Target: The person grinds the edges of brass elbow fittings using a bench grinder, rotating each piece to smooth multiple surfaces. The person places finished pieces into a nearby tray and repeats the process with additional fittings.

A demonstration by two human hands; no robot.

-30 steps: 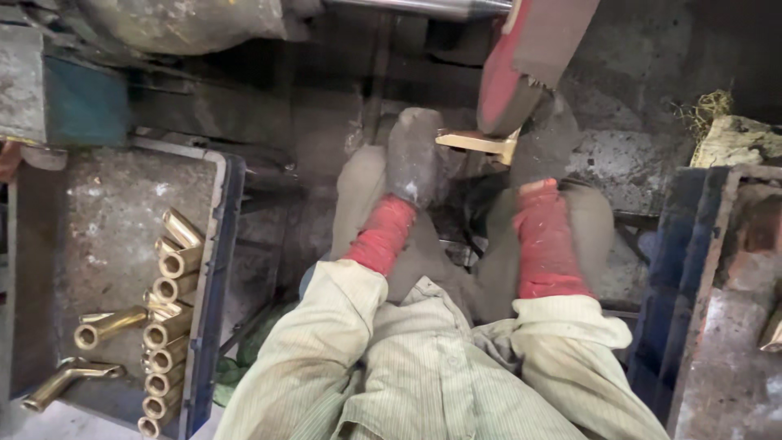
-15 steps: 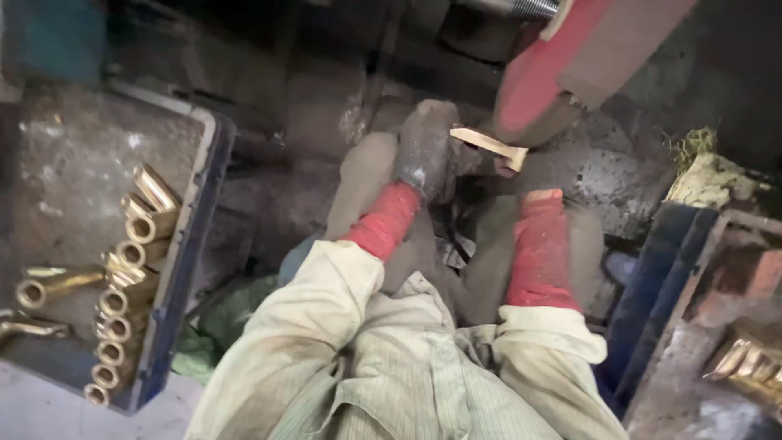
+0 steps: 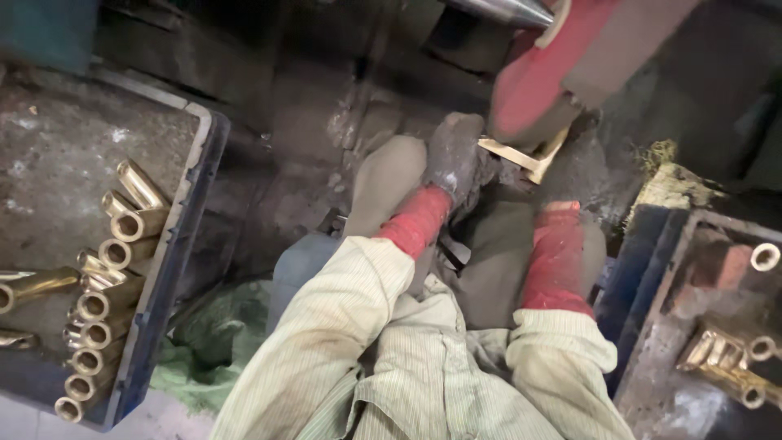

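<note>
While the flat, pale brass strip point(image 3: 515, 155) juts out beneath the red machine housing point(image 3: 554, 81), the left hand point(image 3: 453, 155), in a grimy grey glove with a red cuff, is closed around its near end, seemingly to keep it steady against the machine. The right hand is hidden past its red cuff point(image 3: 558, 261), so I cannot tell its grip. Room is tight: the housing overhangs the strip from above, and dark, oily machine surfaces crowd both forearms. To the left, well apart, a blue-rimmed metal tray point(image 3: 175, 244) keeps short brass tubes point(image 3: 106, 285) stacked along its edge; to the right, a second dark tray point(image 3: 652, 269) holds more brass pieces point(image 3: 729, 358).
</note>
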